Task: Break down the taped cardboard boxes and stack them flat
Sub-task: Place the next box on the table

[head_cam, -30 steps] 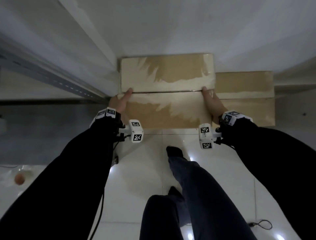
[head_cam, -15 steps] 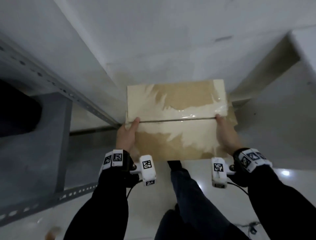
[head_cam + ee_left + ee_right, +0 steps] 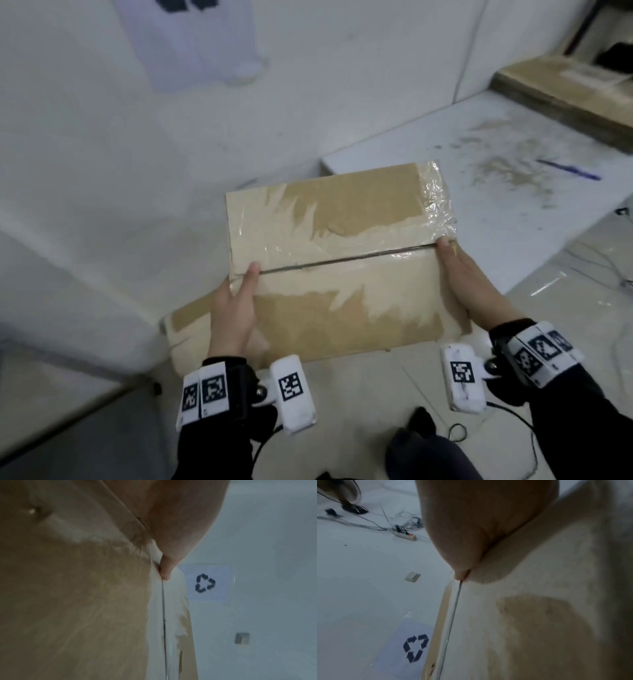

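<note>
**Box was up and carried — grip was the weak point**

Nearest me: my left hand (image 3: pixel 236 308) lay along the left end of the taped cardboard box (image 3: pixel 342 270), thumb tip sitting at the end of the centre seam (image 3: pixel 342 262). My right hand (image 3: pixel 469 281) mirrored it on the right end, thumb at the other end of the seam. Thumbs on top; the other fingers went out of sight around the box ends, so I couldn't tell how far they wrapped. Both hands were clamped on the box, which was off the floor between them, tilted slightly.

Risks, as I judged them:
- Glossy tape under both thumbs — slick, so the box could have slid out if I'd eased off.
- Flaps were slit along the seam; squeezing the ends could have buckled the top inward and cost me the hold.
- A loose flap (image 3: pixel 186 322) hung out below my left hand — it could have snagged when setting down.
- Cables (image 3: pixel 459 431) lay on the floor by my feet — trip hazard with my view blocked.

Farther out: a white platform (image 3: pixel 513 137) sat beyond the box to the right with flat cardboard (image 3: pixel 561 92) on it, and a recycling sign (image 3: pixel 205 583) hung on the wall.

Versus a second earlier: then the box sat low against the wall beside a second box and a metal rack; by this point I'd lifted it and turned right, same grip.
</note>
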`<state>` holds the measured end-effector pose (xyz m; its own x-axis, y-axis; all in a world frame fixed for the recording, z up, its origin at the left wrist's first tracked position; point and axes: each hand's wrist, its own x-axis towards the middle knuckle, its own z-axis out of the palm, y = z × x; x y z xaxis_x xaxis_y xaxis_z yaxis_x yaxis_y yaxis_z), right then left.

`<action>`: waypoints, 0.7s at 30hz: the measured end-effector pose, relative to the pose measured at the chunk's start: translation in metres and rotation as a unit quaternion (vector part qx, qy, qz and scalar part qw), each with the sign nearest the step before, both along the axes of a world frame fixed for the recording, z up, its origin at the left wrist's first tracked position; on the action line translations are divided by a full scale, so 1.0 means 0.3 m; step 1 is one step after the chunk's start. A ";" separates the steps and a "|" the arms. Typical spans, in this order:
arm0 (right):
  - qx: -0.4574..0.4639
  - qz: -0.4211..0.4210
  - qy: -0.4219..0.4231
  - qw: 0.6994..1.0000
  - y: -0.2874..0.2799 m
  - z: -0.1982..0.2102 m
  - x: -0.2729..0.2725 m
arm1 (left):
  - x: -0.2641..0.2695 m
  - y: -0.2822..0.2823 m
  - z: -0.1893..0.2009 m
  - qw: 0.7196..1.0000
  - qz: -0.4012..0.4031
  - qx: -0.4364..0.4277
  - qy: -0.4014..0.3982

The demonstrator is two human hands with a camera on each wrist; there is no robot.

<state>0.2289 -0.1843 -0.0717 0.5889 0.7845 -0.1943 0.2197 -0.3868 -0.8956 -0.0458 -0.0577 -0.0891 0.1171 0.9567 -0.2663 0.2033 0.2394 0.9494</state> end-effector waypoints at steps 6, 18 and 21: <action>-0.006 -0.034 -0.036 0.999 -0.052 0.048 0.489 | 0.517 0.040 0.024 0.998 -0.043 0.035 -0.006; -0.110 -0.004 -0.033 0.993 0.203 0.073 1.511 | 1.474 0.134 0.028 0.995 -0.024 0.020 0.094; -0.119 0.046 -0.086 0.988 0.312 0.060 1.640 | 1.581 0.170 0.010 0.991 0.008 0.042 0.129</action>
